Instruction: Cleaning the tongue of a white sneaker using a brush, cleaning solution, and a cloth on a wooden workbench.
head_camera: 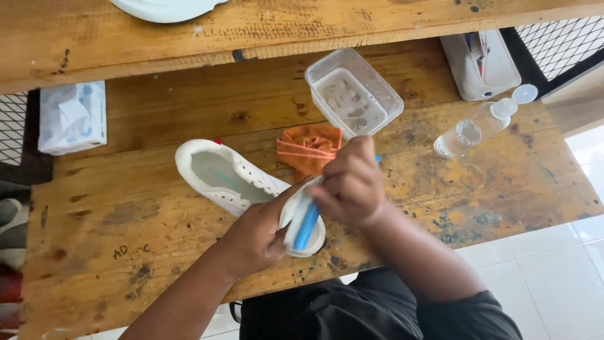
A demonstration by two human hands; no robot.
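Worn wooden table (157, 208): left hand (255, 239) is gripping the white shoe (233, 182), right hand (349, 186) is closing around a blue brush (306, 228); short, steady strokes suiting best.

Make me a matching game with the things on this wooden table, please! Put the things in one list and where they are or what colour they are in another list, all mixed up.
Things:
1. shoe
2. cloth
3. plastic tub
4. clear bottle

Descriptions:
A. orange, crumpled behind the hands
B. lying on its side, white cap beside it
C. white, steadied by the left hand
D. see-through, with cloudy water inside

Pairs: 1-C, 2-A, 3-D, 4-B
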